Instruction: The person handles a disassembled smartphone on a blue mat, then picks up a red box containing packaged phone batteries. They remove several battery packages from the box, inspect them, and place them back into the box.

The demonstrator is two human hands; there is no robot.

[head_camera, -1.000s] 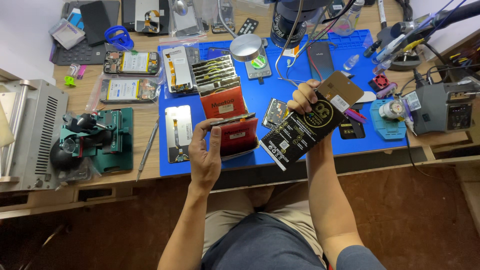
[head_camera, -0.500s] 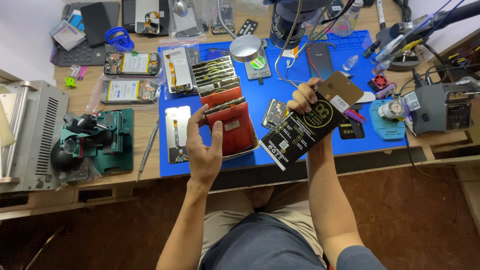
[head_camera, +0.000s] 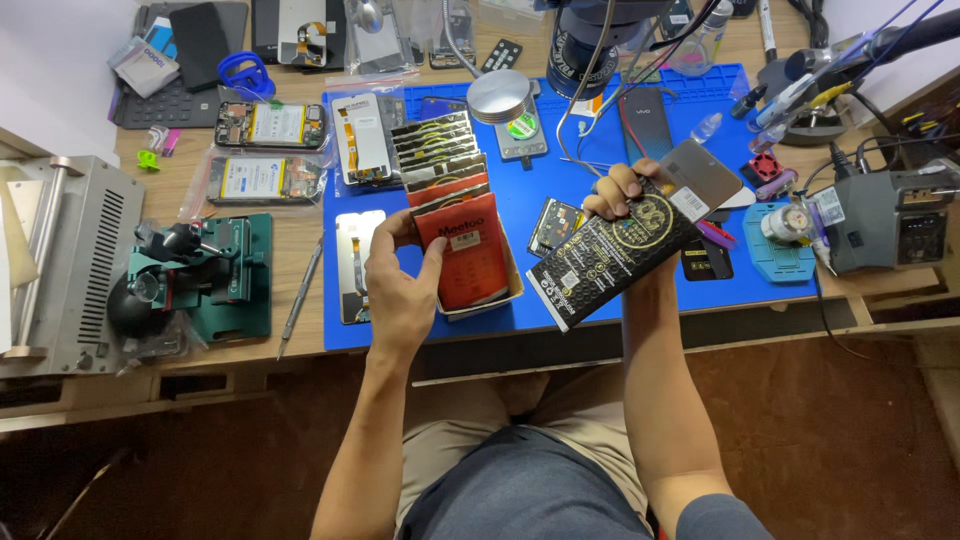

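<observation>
I am watching the left hand point(head_camera: 400, 290) closing its fingers on a red packet point(head_camera: 472, 252), the front one in a row standing in a small box point(head_camera: 478, 300) on the blue mat point(head_camera: 560, 180). The right hand point(head_camera: 622, 190) is pinching a long black packet point(head_camera: 610, 255) (glossy card, probably light, stiff, fragile inside) by its upper end above the mat.

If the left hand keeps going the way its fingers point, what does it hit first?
The left hand points up and right, with its fingers already on the red packet at the front of the open box. Pushing on, it would probably press that packet into the row of dark packets behind; depth is unclear.
</observation>
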